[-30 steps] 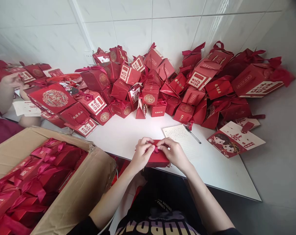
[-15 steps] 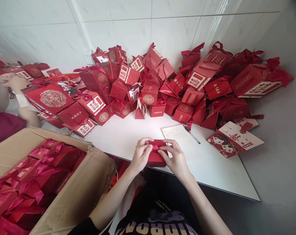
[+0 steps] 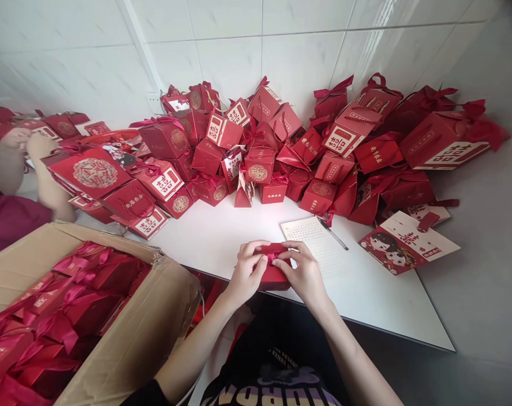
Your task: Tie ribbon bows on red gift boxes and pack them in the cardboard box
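Observation:
A small red gift box (image 3: 274,278) sits at the table's near edge in front of me. On its top is a pink-red ribbon (image 3: 272,256). My left hand (image 3: 248,270) has its thumb and fingers closed on the ribbon from the left. From the right, my right hand (image 3: 302,270) pinches the ribbon too, its fingers bent over the box top. Both hands rest against the box, and the fingertips partly hide the ribbon.
Many red gift boxes (image 3: 260,163) are piled along the tiled wall. A notebook (image 3: 309,237) and pen (image 3: 334,234) lie on the white table (image 3: 383,304). Left stands a cardboard carton (image 3: 154,299) of ribboned boxes; beyond it are another person's hands (image 3: 31,144).
Both of my hands stay at the ribbon, the left thumb slightly further right and nearer the right hand. The other person's hands have shifted a little to the right.

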Tool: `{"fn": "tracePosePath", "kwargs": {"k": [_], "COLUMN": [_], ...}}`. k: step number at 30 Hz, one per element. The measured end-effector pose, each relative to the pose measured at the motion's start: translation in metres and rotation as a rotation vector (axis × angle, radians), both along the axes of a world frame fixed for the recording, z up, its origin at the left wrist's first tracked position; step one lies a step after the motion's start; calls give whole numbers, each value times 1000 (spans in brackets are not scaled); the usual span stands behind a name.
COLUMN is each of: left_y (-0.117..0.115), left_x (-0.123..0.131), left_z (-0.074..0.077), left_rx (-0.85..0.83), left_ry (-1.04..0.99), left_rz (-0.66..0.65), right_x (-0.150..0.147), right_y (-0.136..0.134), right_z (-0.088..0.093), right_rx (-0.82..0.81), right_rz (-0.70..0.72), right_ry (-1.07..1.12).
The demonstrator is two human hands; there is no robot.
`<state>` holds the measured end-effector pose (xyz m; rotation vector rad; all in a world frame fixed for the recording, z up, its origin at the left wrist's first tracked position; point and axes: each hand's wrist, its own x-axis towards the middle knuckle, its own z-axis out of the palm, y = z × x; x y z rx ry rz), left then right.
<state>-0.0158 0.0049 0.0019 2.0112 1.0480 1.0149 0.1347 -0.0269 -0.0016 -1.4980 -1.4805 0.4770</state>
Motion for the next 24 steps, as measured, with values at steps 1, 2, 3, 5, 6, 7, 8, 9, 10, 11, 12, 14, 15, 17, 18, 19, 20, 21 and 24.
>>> {"fn": "tracePosePath", "kwargs": {"k": [1, 2, 3, 5, 6, 7, 8, 9, 10, 11, 12, 14, 15, 17, 18, 19, 20, 21, 24], "left_y": [0, 0, 1, 1, 1, 1, 1, 1, 1, 0, 0, 0, 1, 1, 1, 2, 2, 2, 2], "left_x": [0, 0, -1, -1, -1, -1, -1, -1, -1, -1, -1, -2, -2, -3, -3, -3, -3, -3, -4], "left_z": [0, 0, 0, -1, -1, -1, -1, -2, -2, -2, -2, -2, -2, -2, -2, -2, -2, -2, -2], "left_rx": [4, 9, 14, 27, 30, 30, 27, 20, 12, 5, -1, -17, -29, -52, -61, -67, -69, -69, -64], "left_ry": [2, 2, 1, -9, -14, -19, -25, -29, -33, -38, -42, -49, -51, -57, -59, -61, -63, -63, -54], "left_rz": [-5, -9, -12, -11, -10, -6, -1, 3, 7, 10, 10, 7, 5, 4, 3, 5, 7, 8, 6], "right_x": [0, -1, -1, -2, -3, -3, -3, -4, -4, -4, -4, -3, -3, -4, -4, -4, -5, -6, -8], "right_y": [0, 0, 0, 0, 0, 0, 0, 0, 0, 0, 1, 1, 2, 2, 2, 2, 2, 2, 1], "right_z": [0, 1, 1, 2, 2, 2, 2, 2, 1, 1, 1, 1, 2, 3, 3, 4, 4, 4, 5], "right_rx": [-11, -18, -21, -13, -3, 7, 17, 22, 24, 24, 24, 25, 28, 37, 44, 55, 69, 86, 137], "right_rz": [-1, 3, 10, 25, 28, 26, 19, 10, 2, -3, -2, 10, 18, 37, 46, 53, 58, 58, 44], "right_ry": [5, 9, 12, 11, 8, 5, 1, -2, -2, -1, 0, 1, -3, -24, -40, -58, -80, -104, -179]}}
